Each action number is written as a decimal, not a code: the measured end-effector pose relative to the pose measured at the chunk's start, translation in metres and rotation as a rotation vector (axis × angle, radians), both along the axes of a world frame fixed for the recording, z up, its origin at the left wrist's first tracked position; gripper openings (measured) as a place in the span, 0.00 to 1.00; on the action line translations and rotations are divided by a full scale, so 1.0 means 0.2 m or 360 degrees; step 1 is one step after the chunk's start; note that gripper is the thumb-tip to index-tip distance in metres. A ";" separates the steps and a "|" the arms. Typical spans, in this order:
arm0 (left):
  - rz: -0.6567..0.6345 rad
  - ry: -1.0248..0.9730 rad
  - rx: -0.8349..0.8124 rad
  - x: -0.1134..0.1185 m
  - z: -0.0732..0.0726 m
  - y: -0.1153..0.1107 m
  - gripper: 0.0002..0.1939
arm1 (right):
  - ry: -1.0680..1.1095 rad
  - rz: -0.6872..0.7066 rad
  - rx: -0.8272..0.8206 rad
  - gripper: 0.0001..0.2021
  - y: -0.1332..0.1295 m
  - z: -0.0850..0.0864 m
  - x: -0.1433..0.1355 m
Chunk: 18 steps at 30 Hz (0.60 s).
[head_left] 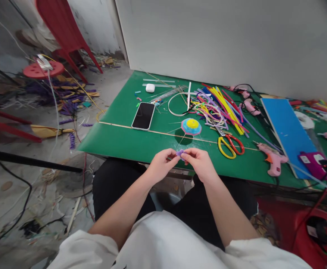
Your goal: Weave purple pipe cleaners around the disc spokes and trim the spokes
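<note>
The left hand (pixel 165 163) and right hand (pixel 199 161) both pinch a small purple piece (pixel 180 153), each grip closed on it. It sits right between them, by the near edge of the green desk (pixel 115 140), so neither hand is closer. I can't tell which way its long side points.

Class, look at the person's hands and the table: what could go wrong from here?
1. The small purple piece is pinched between the left hand and right hand near the edge of the green table; if it slips, it might drop off.
2. The nearest pink glue gun lies right of the scissors; if hot, it could burn a reaching hand.
</note>
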<state>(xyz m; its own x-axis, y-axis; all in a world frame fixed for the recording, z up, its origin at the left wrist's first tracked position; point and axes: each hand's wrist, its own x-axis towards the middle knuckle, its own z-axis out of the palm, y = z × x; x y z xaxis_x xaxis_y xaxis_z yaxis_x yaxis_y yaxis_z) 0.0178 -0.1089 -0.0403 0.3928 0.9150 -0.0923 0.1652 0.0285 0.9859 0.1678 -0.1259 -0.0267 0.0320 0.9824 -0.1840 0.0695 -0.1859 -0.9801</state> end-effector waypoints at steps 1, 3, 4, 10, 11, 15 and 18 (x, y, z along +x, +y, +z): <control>-0.0033 -0.0006 -0.0026 -0.01 0.01 0.01 0.10 | 0.0004 0.0001 -0.0006 0.08 0.00 0.00 0.00; -0.0107 -0.0031 -0.0084 -0.02 0.01 0.02 0.11 | 0.0008 0.0009 -0.0019 0.08 0.00 -0.01 0.00; -0.0147 -0.0037 -0.0109 -0.03 0.01 0.03 0.11 | 0.0010 0.0021 -0.0026 0.08 0.00 -0.01 0.00; -0.0298 0.0028 -0.0037 -0.06 0.02 0.05 0.12 | -0.0031 0.0084 -0.0032 0.11 0.00 -0.02 0.01; -0.0283 0.0053 0.0013 -0.06 0.02 0.04 0.14 | -0.0035 0.0078 -0.0032 0.11 0.00 -0.01 0.01; -0.0162 0.0063 0.0077 -0.04 0.02 0.03 0.15 | 0.0058 0.0044 -0.0098 0.11 -0.01 0.00 0.01; -0.0116 -0.0023 0.0004 -0.04 0.01 0.03 0.14 | 0.0118 -0.0004 -0.0111 0.11 -0.03 -0.02 0.01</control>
<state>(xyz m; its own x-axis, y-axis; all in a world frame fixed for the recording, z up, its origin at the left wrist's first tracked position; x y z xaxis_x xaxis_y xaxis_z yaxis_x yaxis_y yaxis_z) 0.0107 -0.1033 -0.0376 0.4598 0.8840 -0.0840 0.1527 0.0144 0.9882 0.1694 -0.1316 -0.0302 0.0184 0.9670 -0.2541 -0.0035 -0.2541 -0.9672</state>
